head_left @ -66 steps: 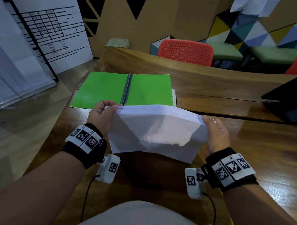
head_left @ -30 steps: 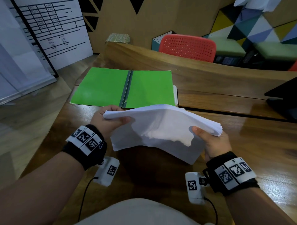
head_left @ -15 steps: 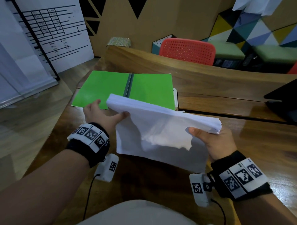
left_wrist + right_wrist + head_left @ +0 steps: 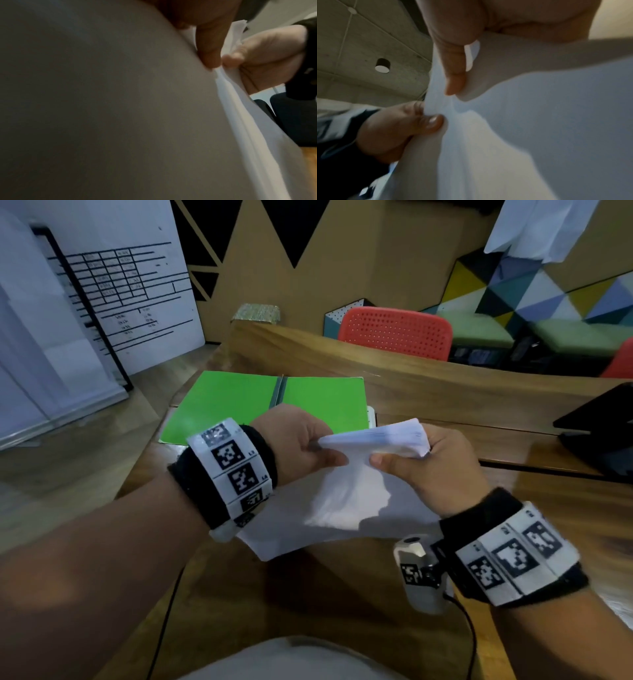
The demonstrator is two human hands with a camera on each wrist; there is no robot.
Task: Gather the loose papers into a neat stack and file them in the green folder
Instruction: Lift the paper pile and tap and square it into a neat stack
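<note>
A stack of white papers (image 4: 346,501) hangs on edge above the wooden table, its lower corner near the tabletop. My left hand (image 4: 301,446) pinches the stack's top edge at the left. Close beside it, my right hand (image 4: 428,467) grips the same top edge at the right corner. The left wrist view shows my thumb on the papers (image 4: 248,121), which fill most of the picture. In the right wrist view my thumb lies on the papers (image 4: 539,121), with the left hand (image 4: 412,121) pinching beside it. The green folder (image 4: 239,405) lies open flat behind my hands.
The wooden table (image 4: 342,594) has a raised wooden ledge (image 4: 411,385) behind the folder. A dark laptop-like object (image 4: 603,426) sits at the right edge. A red chair (image 4: 394,332) stands beyond the ledge. A white board (image 4: 113,296) leans at the left.
My left hand has slid right along the top edge, close to my right hand. The stack has swung from a wide, near-flat hold to hanging on edge.
</note>
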